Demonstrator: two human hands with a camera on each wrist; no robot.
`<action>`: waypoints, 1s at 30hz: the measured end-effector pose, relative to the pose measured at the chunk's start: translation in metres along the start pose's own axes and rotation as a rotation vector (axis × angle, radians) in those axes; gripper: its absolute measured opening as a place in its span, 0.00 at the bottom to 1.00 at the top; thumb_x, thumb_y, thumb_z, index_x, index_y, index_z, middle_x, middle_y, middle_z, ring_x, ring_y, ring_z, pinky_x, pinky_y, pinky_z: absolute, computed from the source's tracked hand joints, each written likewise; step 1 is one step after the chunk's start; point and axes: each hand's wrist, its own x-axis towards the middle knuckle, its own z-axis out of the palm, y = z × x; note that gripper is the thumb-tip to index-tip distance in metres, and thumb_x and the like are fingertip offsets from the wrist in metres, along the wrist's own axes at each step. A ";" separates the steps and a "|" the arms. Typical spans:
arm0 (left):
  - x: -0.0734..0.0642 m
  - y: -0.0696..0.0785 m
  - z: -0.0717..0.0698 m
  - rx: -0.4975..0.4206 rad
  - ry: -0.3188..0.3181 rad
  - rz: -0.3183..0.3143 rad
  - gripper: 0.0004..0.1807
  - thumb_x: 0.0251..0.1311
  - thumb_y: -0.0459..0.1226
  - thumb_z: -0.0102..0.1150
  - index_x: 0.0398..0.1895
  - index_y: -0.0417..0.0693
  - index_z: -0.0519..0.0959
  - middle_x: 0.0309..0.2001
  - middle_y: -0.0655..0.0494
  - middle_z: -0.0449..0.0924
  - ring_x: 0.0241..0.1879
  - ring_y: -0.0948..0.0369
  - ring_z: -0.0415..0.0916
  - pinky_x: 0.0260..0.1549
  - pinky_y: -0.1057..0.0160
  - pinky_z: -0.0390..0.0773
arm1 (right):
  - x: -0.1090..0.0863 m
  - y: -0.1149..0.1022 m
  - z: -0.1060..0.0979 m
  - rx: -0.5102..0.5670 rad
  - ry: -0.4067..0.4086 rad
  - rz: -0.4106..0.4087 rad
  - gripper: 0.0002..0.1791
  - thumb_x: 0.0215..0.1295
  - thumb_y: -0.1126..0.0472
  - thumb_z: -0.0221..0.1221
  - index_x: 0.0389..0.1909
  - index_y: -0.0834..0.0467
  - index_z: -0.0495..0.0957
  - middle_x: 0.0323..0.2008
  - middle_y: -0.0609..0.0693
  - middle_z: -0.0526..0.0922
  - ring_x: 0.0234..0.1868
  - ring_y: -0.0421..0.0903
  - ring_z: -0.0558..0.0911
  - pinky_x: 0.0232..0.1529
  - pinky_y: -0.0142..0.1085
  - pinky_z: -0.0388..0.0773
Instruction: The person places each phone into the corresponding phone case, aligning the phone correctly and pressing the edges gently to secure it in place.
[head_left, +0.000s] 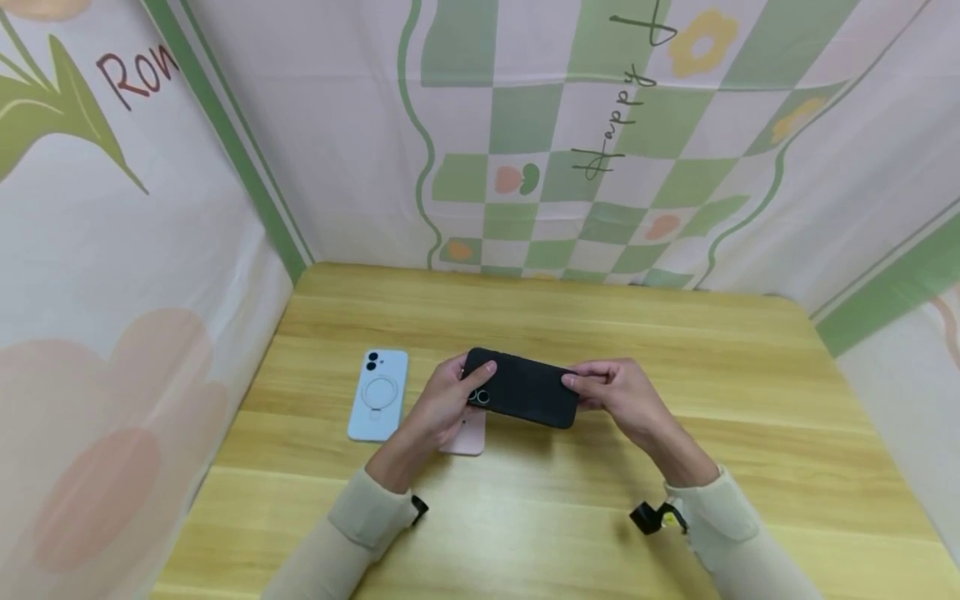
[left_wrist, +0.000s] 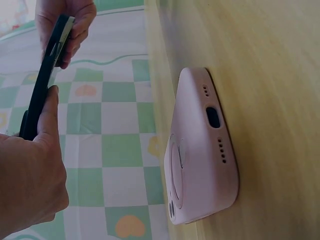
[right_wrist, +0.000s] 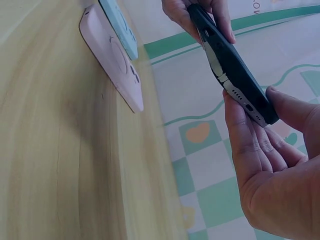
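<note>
Both hands hold a black phone case [head_left: 528, 390] up above the table, its camera rings at the left end. My left hand [head_left: 441, 402] grips the camera end, thumb on the back. At the other end, my right hand [head_left: 628, 402] pinches the corner between thumb and fingers. In the right wrist view, the silvery edge of a phone [right_wrist: 242, 100] with a port and small holes shows along the case's side, partly outside it. A pink phone case [left_wrist: 200, 150] with a ring lies on the table, partly hidden under my left hand in the head view.
To the left of the hands lies a light blue phone case [head_left: 380, 393] with a ring and camera openings, back up. The wooden table [head_left: 712, 375] meets a patterned cloth [head_left: 525, 117] at its far edge. Small black wrist devices [head_left: 648, 518] sit at both cuffs.
</note>
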 end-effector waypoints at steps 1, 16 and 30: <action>0.000 0.000 0.000 0.001 0.002 -0.002 0.18 0.82 0.35 0.52 0.66 0.33 0.75 0.53 0.42 0.86 0.45 0.57 0.89 0.45 0.60 0.90 | 0.000 0.000 0.000 -0.003 0.001 0.001 0.18 0.73 0.66 0.66 0.54 0.77 0.81 0.35 0.47 0.92 0.34 0.41 0.90 0.40 0.37 0.91; -0.002 0.001 0.000 0.015 -0.022 -0.004 0.17 0.82 0.35 0.50 0.66 0.34 0.74 0.59 0.39 0.83 0.53 0.53 0.87 0.55 0.54 0.87 | -0.001 0.002 -0.004 0.034 -0.043 -0.011 0.13 0.74 0.66 0.65 0.51 0.72 0.84 0.34 0.46 0.92 0.33 0.40 0.89 0.40 0.38 0.91; -0.003 -0.002 0.001 -0.021 -0.053 0.021 0.19 0.83 0.33 0.47 0.68 0.31 0.71 0.63 0.35 0.79 0.57 0.50 0.85 0.56 0.54 0.86 | 0.001 0.004 -0.005 0.103 -0.074 -0.042 0.06 0.74 0.68 0.64 0.38 0.58 0.89 0.31 0.45 0.91 0.30 0.38 0.87 0.34 0.34 0.89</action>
